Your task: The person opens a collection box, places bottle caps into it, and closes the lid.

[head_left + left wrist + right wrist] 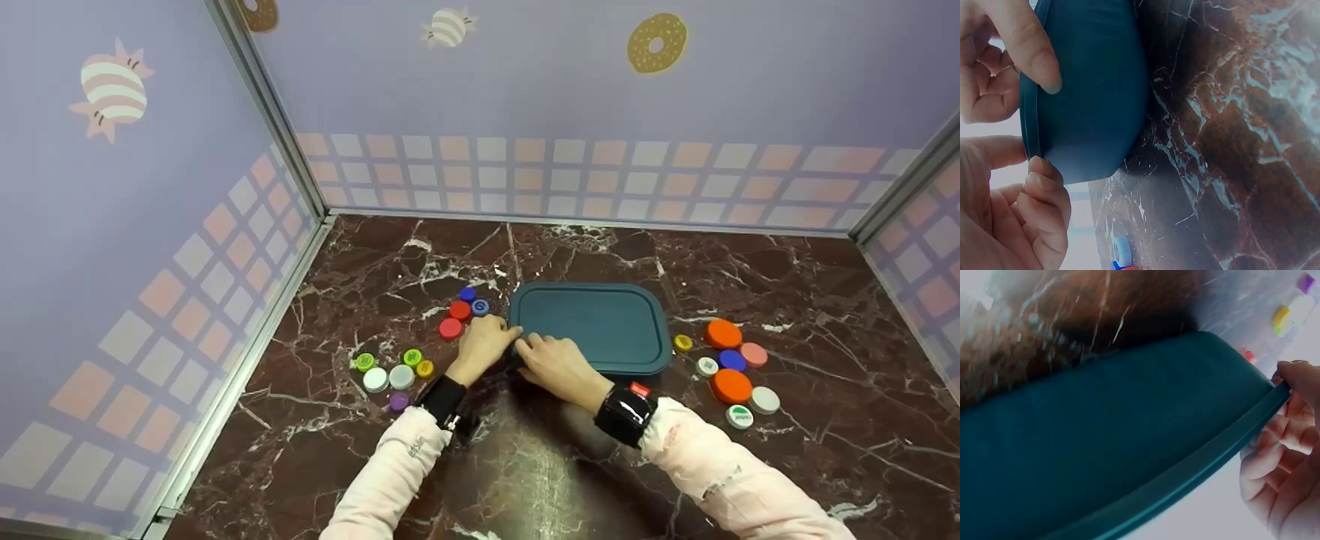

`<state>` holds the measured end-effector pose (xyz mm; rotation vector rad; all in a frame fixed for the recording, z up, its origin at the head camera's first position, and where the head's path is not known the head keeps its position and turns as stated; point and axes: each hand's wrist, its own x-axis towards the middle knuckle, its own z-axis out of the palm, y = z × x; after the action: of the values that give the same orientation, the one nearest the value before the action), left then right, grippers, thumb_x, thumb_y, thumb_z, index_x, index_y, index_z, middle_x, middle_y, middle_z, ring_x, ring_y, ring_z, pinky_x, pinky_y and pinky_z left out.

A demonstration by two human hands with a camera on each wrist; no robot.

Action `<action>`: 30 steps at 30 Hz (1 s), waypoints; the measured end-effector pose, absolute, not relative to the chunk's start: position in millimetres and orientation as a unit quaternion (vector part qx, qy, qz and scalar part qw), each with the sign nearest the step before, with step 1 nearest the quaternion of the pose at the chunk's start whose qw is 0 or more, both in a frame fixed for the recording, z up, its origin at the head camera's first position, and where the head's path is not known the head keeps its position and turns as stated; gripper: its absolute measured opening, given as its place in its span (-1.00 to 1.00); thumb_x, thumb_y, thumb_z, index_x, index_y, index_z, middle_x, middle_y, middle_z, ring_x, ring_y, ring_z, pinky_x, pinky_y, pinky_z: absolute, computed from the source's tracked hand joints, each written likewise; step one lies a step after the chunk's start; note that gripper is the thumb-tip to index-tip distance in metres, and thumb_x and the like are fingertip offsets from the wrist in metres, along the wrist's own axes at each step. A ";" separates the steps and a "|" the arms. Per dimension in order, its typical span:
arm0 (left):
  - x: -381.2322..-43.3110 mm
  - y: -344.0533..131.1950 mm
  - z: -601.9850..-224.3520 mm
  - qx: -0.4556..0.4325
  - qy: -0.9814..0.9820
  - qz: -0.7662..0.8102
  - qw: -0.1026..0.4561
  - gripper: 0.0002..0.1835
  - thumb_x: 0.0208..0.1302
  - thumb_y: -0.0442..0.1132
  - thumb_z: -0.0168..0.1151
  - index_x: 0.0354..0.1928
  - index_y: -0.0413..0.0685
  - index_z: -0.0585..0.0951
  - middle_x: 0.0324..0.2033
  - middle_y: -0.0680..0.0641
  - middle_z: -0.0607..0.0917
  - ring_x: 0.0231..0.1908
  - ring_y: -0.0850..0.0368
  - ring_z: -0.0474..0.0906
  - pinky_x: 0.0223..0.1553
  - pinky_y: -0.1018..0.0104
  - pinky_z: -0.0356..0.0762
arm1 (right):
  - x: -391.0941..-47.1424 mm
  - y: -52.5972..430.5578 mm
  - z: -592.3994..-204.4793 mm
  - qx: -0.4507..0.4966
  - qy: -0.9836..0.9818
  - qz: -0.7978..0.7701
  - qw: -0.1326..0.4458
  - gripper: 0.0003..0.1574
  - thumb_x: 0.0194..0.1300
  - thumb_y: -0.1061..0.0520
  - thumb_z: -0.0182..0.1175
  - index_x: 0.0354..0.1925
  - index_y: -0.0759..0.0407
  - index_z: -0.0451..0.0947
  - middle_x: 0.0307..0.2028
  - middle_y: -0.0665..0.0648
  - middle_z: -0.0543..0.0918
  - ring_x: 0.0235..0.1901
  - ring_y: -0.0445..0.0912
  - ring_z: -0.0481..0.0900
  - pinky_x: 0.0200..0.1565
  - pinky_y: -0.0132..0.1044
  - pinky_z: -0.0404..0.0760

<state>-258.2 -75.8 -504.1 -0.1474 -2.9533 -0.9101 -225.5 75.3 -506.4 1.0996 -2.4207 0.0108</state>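
Note:
A dark teal plastic box [628, 369] sits on the marble-patterned table with its flat lid [592, 322] on top. Both hands meet at its near left corner. My left hand [484, 343] pinches the lid's edge at the left side; in the left wrist view its fingers [1044, 183] curl at the rim. Closer to the front, my right hand [559, 364] grips the same corner, its thumb [1044, 70] against the box wall [1092, 95]. The right wrist view shows the right hand [1292, 455] holding the rim [1196, 467]. What lies inside the box is hidden.
Red caps [451, 328] and blue caps [468, 294] lie left of the box, with green, white, yellow and purple caps [399, 402] nearer the left wall. Orange caps [732, 385] and several smaller ones lie to the right. Patterned panels [487, 172] enclose the table's back and sides.

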 end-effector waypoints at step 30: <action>-257.3 -73.3 -509.9 -0.080 -0.924 -0.365 0.081 -0.60 0.19 -0.16 0.18 -0.77 -0.10 0.41 -0.80 0.07 0.35 -0.71 0.15 0.29 -0.65 0.35 0.20 | -219.6 74.2 -507.3 0.413 -0.845 -0.088 0.327 -0.60 0.10 -0.01 0.22 -0.36 0.35 0.59 -0.57 0.23 0.54 -0.67 -0.03 0.46 -0.74 -0.27 0.41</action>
<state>-257.3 -73.3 -509.9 -0.2386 -2.7622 -1.0910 -219.6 74.2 -507.3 1.0824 -2.2136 -0.2297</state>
